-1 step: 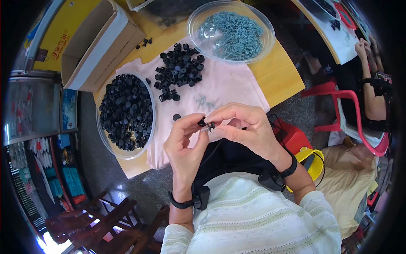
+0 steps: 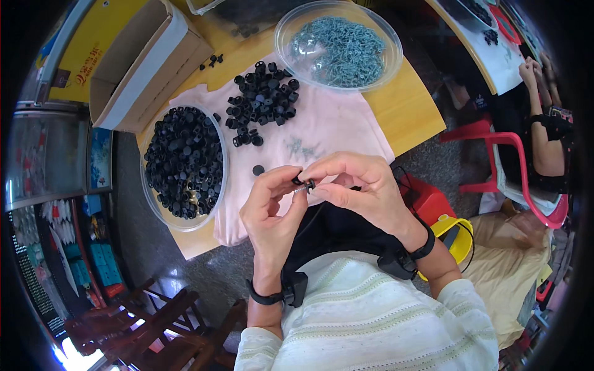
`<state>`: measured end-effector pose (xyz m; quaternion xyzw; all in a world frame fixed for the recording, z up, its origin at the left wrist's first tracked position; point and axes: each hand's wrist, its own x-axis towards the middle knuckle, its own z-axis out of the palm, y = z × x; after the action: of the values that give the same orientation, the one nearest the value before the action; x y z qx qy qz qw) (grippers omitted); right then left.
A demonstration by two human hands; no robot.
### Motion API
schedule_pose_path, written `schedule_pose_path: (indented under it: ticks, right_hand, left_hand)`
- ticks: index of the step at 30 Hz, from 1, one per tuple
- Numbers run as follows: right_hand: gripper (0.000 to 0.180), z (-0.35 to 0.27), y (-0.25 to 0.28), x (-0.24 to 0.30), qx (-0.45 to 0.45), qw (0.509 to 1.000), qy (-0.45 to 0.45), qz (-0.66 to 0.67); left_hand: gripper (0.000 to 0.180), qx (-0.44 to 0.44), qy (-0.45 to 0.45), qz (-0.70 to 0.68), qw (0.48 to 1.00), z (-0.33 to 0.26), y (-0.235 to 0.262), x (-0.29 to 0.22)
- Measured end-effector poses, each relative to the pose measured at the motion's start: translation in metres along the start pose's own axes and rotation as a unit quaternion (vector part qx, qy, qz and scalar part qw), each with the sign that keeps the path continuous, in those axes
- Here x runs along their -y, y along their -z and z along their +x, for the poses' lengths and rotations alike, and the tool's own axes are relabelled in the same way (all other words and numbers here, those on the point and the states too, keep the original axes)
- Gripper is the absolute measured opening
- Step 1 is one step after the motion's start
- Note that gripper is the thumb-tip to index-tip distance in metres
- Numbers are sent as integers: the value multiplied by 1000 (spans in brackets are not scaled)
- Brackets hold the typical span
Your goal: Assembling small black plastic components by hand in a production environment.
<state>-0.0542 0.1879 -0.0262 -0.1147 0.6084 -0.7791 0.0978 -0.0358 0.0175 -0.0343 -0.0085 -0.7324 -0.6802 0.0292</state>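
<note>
Over the near edge of the pink cloth (image 2: 346, 117), my two hands meet in a pinch. My left hand (image 2: 270, 207) has its thumb and forefinger closed around the shank of a small silver screw (image 2: 300, 190). With thumb and fingers, my right hand (image 2: 365, 188) grips a small black plastic part (image 2: 310, 184) at the screw's end. Another dark piece shows at the left fingertips, partly hidden. Just beyond the left hand, a single round black cap (image 2: 258, 170) lies on the cloth. Farther off is a loose pile of black plastic caps (image 2: 263, 99).
A clear round tub (image 2: 224, 179) full of black caps stands at the left. Another clear tub (image 2: 393, 62) at the far right holds many screws. An open cardboard box (image 2: 154, 74) is at the back left. A pink-red chair (image 2: 526, 167) and another person's arm (image 2: 549, 145) are to the right.
The black part and screw have tilted very slightly between my fingertips. Otherwise both hands keep their place and grip.
</note>
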Motion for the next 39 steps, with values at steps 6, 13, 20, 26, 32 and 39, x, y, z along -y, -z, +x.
schedule_pose_path:
  ticks: [6, 13, 20, 26, 32, 39]
  right_hand:
    - [21, -10, -4, 2, -20, 993, -49, 109]
    - [21, -15, -5, 0, 12, 980, -57, 191]
    - [21, -20, -11, 1, -2, 991, -28, 131]
    - [21, -17, -13, 6, 5, 991, -41, 131]
    - [20, -15, -14, 10, -3, 993, -26, 114]
    - [16, -10, -17, 23, -31, 992, 58, -112]
  left_hand:
    - [31, 7, -13, -88, 996, -8, 2, -1]
    - [27, 33, 24, -189, 981, -16, 6, -6]
    - [28, 11, 4, -154, 988, -22, 4, -8]
    - [27, -4, 46, -227, 973, -20, 3, -8]
    - [21, -12, 63, -293, 954, -18, 4, 2]
    - [21, 0, 56, -332, 942, -16, 9, 7]
